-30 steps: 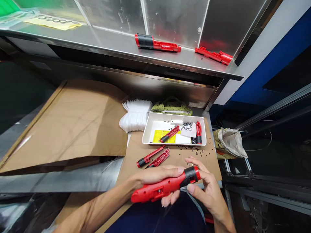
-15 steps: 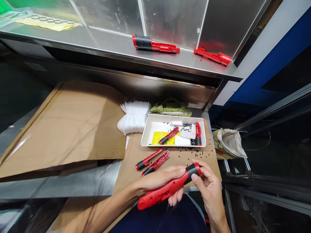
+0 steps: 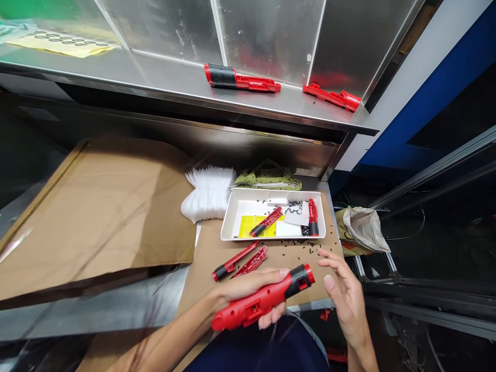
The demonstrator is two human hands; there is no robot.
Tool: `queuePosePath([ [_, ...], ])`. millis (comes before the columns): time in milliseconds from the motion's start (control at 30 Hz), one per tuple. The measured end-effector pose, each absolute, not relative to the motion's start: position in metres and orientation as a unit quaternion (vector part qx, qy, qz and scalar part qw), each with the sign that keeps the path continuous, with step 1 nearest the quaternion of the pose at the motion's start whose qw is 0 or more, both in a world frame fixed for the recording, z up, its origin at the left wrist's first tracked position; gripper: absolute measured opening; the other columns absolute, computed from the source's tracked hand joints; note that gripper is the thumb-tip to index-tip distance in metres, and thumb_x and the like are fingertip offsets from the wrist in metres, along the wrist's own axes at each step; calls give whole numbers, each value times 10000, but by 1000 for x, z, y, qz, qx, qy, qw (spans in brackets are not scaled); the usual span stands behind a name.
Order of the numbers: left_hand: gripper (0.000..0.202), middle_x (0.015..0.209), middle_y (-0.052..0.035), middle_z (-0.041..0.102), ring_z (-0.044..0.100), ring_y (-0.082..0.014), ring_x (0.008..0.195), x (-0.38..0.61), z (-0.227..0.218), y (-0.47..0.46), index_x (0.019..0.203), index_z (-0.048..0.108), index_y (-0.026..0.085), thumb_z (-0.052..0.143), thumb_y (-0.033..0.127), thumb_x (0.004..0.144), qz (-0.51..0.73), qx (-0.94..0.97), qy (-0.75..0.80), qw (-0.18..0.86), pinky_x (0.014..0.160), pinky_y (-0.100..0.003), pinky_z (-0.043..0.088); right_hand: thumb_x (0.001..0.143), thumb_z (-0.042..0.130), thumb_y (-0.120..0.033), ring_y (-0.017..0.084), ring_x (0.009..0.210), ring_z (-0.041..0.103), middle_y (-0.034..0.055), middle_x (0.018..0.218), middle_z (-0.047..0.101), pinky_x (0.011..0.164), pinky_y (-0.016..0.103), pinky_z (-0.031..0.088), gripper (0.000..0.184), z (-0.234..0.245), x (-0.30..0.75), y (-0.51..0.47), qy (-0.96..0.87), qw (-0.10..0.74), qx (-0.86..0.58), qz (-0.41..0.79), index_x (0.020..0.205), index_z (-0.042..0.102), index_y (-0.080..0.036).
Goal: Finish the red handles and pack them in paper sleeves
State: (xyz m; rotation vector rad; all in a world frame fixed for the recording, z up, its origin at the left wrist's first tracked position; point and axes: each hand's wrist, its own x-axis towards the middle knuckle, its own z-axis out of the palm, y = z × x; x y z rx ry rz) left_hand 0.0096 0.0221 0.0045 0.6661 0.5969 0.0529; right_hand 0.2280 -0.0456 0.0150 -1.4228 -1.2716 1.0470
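— a brown cardboard sheet [image 3: 207, 248] is covering the bench, with a steel shelf [image 3: 155, 72] running behind it. what is sitting nearest?

— the red-and-black casing [image 3: 263, 299]. it is lying aslant in the left hand [image 3: 251, 283], over the lap and the sheet's near edge. the left hand is wrapping the red body, thumb on top, fingers curling beneath.

— and the right hand [image 3: 346, 294]?

— it is hanging just beside the red-rimmed end, not touching it, fingers loosely parted; i'm seeing nothing in it.

— how are you judging the handling?

— i'm guessing stiff, fairly light plastic, a bit slick on its smooth red side. i'd be gripping round the thick middle and going easy near the opening in the black collar [image 3: 295, 284], where it is looking weaker.

— and farther out?

— two slim red pieces [image 3: 233, 263] are lying side by side on the sheet. small black bits [image 3: 304, 242] are lying scattered before the white tray [image 3: 229, 219], which is holding two more red-and-black parts [image 3: 267, 221]. past those, a white stack [image 3: 207, 199] is standing beside a green pouch [image 3: 267, 178].

— and farthest?

— two red parts [image 3: 258, 83] are resting on the shelf, one wearing a wide black sleeve.
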Motion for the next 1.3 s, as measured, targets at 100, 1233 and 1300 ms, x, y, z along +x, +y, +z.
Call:
queuePosePath([
  [100,677,552,-3,660,550,-150,393,3,2,26,1025,516,186,607,777,708,-1,321,261,910,429,-226,401,940,528,-480,309,1345,452,88,1354,594,1152,508,283,327,27,237,-45,-552,460,-608,338,783,681,-238],
  [1233,557,599,25,680,591,-95,438,15,24,21,984,528,188,614,699,779,-3,356,244,902,455,-162,465,796,680,-214,305,1447,332,60,1385,593,1180,531,266,84,46,228,-40,-631,272,-569,452,827,750,-248],
  [1300,497,611,24,681,594,-96,447,16,24,21,980,531,193,593,660,822,3,360,249,899,455,-162,458,807,680,-239,305,1439,338,71,1367,599,1172,525,277,73,46,228,-39,-622,277,-563,468,830,749,-243],
])
